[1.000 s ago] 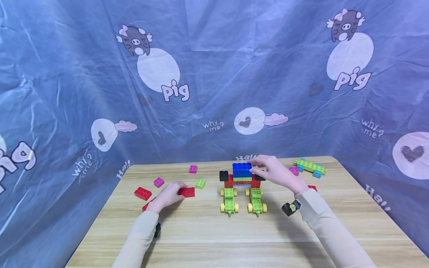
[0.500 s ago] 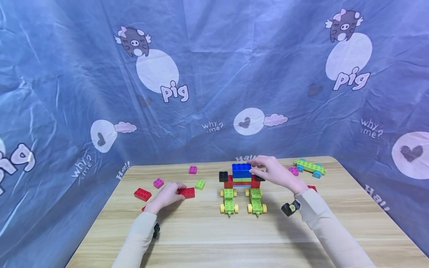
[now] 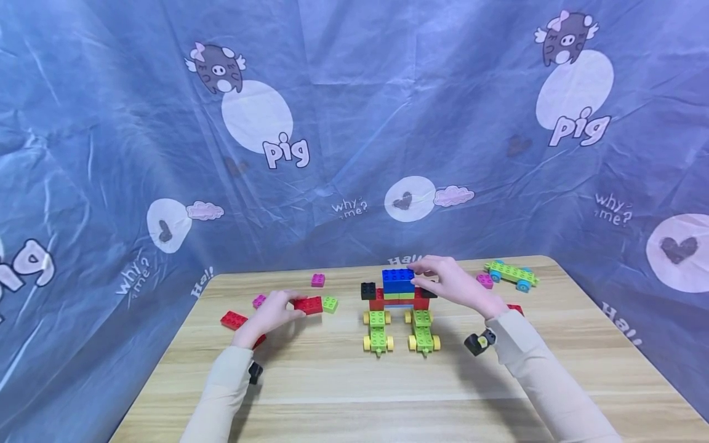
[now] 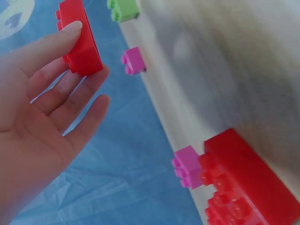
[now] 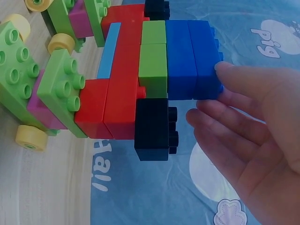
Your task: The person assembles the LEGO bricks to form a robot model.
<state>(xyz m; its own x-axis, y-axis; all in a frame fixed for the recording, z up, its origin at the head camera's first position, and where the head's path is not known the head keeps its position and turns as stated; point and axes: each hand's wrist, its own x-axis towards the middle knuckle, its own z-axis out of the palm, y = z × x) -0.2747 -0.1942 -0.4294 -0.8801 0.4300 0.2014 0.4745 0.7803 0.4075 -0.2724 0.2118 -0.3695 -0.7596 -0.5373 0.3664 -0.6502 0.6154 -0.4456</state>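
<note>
My left hand point(image 3: 274, 314) pinches a red brick point(image 3: 309, 305) between thumb and fingers. In the left wrist view that red brick point(image 4: 84, 40) is up off the table, its studs facing left. My right hand point(image 3: 451, 282) holds the right end of the blue bricks point(image 3: 397, 278) on top of a brick model. The right wrist view shows the thumb at the corner of the top blue brick point(image 5: 206, 61), fingers on the far side. Below the blue are green bricks point(image 5: 153, 65), red bricks, a black brick point(image 5: 152, 133) at each end, and two green wheeled bases point(image 3: 378, 332).
A small green brick point(image 3: 330, 304) lies just right of the held red one. Pink bricks point(image 3: 318, 280) and more red bricks point(image 3: 234, 320) lie on the left. At the back right stand a green car base point(image 3: 511, 274) with blue wheels and a pink brick point(image 3: 484, 281).
My left hand has lifted the red brick from the table and moved it slightly away from me. My right hand stays at the blue bricks.
</note>
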